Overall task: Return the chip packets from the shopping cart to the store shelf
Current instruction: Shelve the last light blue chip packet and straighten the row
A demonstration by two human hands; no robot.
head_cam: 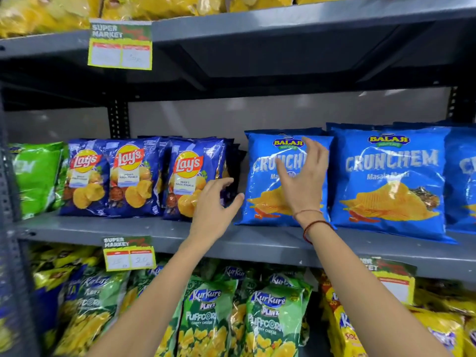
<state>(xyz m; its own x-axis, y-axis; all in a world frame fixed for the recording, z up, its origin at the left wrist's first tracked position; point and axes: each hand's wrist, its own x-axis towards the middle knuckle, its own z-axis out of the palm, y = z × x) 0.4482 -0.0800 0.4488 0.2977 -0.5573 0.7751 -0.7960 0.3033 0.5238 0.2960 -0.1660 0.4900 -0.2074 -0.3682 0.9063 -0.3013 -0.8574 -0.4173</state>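
Stood upright on the middle shelf [159,231]: a blue Crunchem packet [262,202], apparently just placed. Left hand [213,202] and right hand [300,181] hovered before it, fingers wide, holding nothing. No shopping cart visible; remaining packets impossible to judge.

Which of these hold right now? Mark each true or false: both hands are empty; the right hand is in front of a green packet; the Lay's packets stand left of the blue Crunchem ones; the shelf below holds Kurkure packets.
1. Both hands are empty. True: the left hand and right hand are open.
2. The right hand is in front of a green packet. False: it is in front of a blue Crunchem packet.
3. The Lay's packets stand left of the Crunchem ones. True.
4. The shelf below holds Kurkure packets. True.
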